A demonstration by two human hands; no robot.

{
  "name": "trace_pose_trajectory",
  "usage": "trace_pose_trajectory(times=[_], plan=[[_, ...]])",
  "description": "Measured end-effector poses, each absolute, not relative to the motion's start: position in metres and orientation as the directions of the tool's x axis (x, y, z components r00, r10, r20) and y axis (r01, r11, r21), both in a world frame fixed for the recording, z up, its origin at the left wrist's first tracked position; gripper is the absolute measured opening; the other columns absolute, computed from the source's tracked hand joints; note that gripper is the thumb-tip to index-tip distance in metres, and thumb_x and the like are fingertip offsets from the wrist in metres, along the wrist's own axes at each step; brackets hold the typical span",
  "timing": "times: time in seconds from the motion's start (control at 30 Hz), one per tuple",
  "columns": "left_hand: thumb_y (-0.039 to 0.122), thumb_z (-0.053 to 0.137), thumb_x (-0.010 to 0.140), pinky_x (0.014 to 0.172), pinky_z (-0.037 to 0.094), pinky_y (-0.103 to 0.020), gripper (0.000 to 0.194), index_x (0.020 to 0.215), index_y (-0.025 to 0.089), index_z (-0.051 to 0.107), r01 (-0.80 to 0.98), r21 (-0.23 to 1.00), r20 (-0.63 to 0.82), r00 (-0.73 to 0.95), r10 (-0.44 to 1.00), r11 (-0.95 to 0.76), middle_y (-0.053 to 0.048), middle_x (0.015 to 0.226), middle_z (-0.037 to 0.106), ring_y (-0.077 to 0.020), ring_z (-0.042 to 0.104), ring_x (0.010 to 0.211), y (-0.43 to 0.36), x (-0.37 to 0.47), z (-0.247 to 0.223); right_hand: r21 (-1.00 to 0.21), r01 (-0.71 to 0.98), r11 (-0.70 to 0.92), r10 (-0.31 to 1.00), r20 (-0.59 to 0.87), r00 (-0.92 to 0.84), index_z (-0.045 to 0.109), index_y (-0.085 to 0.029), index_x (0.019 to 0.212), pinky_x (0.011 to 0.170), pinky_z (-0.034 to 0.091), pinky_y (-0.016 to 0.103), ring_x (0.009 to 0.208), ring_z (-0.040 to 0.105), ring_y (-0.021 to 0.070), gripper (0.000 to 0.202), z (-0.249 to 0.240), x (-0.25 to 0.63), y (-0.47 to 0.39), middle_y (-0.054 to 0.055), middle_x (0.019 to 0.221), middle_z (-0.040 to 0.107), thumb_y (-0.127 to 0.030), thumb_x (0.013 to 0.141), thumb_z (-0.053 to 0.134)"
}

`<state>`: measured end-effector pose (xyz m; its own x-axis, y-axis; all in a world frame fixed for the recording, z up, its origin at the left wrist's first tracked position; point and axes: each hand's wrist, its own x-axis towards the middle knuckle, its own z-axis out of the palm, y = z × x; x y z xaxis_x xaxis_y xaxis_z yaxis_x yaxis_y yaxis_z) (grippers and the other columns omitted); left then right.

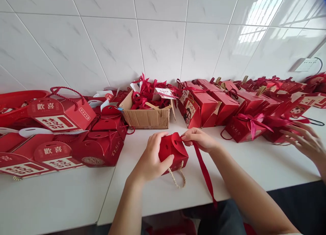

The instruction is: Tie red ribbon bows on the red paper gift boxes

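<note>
A small red gift box (175,160) with holes in its top flaps stands on the white table in front of me. Its twisted cream rope handle (183,180) hangs down the near side. My left hand (156,156) is wrapped round the box's left side, thumb on the near face. At the box's upper right, my right hand (197,139) pinches a red ribbon (203,165) by the flap. The ribbon's long tail runs down past the table's front edge. Whether its end goes through a hole is hidden by my fingers.
Behind the box, a cardboard carton (145,118) holds red ribbons. Red gift boxes (96,148) are stacked at left, near a red basin (20,97). More red boxes (229,107) line the wall at right. Another person's hand (305,139) is by a ribbon-tied box (241,129).
</note>
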<state>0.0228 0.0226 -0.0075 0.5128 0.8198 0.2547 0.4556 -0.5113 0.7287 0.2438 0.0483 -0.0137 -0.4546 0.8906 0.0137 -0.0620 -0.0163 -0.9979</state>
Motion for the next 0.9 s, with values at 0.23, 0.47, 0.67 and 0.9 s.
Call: trace_pose_trajectory(times=[0.23,0.47,0.67,0.9], plan=[[0.016,0.050,0.078,0.109,0.033,-0.042,0.042,0.120,0.023,0.046,0.413,0.717,0.274,0.574,0.771,-0.562,-0.007,0.131,0.045,-0.0240,0.037,0.128,0.020,0.020,0.000,-0.994,-0.089,-0.057,0.858,-0.003,-0.513,0.048,-0.017,0.044,0.054,0.022,0.029,0.049,0.032,0.0093,0.038,-0.011,0.243,0.038,-0.004,0.045,0.040,-0.028,0.077,0.063],[0.010,0.048,0.073,0.109,0.034,-0.041,0.045,0.117,0.021,0.052,0.411,0.714,0.271,0.584,0.765,-0.567,-0.008,0.132,0.045,-0.0242,0.036,0.129,0.018,0.023,-0.002,-0.999,0.043,0.009,0.860,-0.014,-0.510,0.049,-0.015,0.047,0.051,0.021,0.028,0.048,0.029,0.0070,0.041,-0.007,0.242,0.031,-0.005,0.047,0.039,-0.033,0.080,0.066],[0.024,0.041,0.090,0.108,0.034,-0.040,0.025,0.106,0.023,0.060,0.401,0.768,0.241,0.541,0.806,-0.499,-0.006,0.129,0.048,-0.0225,0.039,0.128,0.017,0.028,0.000,-0.977,0.209,0.033,0.881,-0.071,-0.468,0.046,-0.014,0.048,0.046,0.016,0.027,0.045,0.026,0.0052,0.046,0.001,0.238,0.023,-0.006,0.046,0.037,-0.042,0.079,0.067],[0.023,0.044,0.091,0.106,0.036,-0.038,0.019,0.096,0.024,0.062,0.463,0.750,0.261,0.449,0.855,-0.472,-0.004,0.124,0.053,-0.0200,0.042,0.124,0.018,0.034,-0.004,-0.985,0.170,0.044,0.870,-0.046,-0.491,0.048,-0.014,0.052,0.047,0.016,0.027,0.048,0.025,0.0054,0.045,-0.002,0.234,0.021,-0.006,0.049,0.036,-0.043,0.081,0.065]])
